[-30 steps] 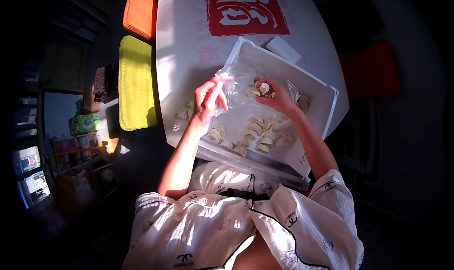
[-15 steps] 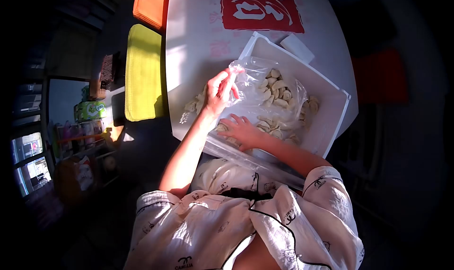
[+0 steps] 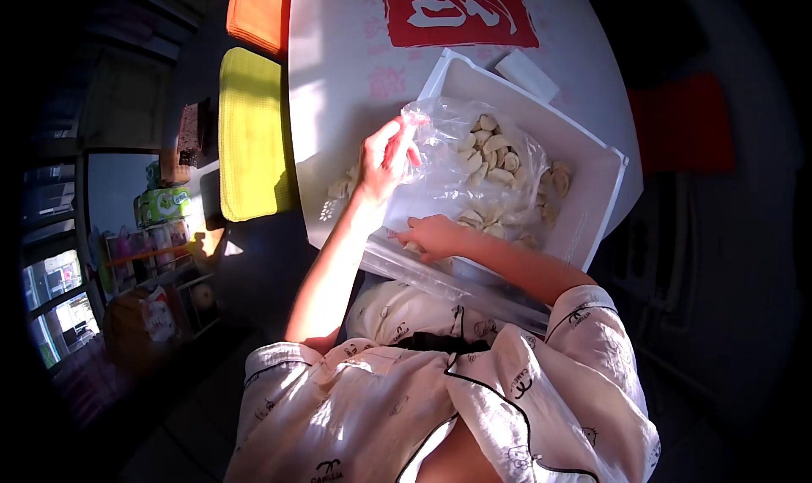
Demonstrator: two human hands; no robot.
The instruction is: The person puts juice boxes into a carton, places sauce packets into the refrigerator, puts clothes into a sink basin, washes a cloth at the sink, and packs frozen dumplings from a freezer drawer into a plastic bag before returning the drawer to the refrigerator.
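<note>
My left hand [image 3: 387, 160] pinches the gathered edge of a clear plastic bag [image 3: 440, 132] above the left part of a white bin [image 3: 584, 136]. Several pale dumplings [image 3: 499, 155] lie inside the bag. My right hand [image 3: 433, 236] is low in the bin near its front wall, fingers curled over a dumpling [image 3: 413, 247] that shows partly beneath them. More dumplings [image 3: 482, 221] lie on the bin floor just right of that hand, and others [image 3: 554, 187] sit by the right wall.
The bin stands on a pale table [image 3: 338, 60] with a red printed panel [image 3: 461, 9]. A white block-like object [image 3: 526, 75] lies behind the bin. Yellow [image 3: 254, 136] and orange [image 3: 260, 13] chair covers are at the left, a red one [image 3: 685, 123] at the right.
My right hand went from holding a dumpling at the bag down to the bin's front left, and its spread fingers have since curled. My left hand still holds the bag. Fewer dumplings show at front left.
</note>
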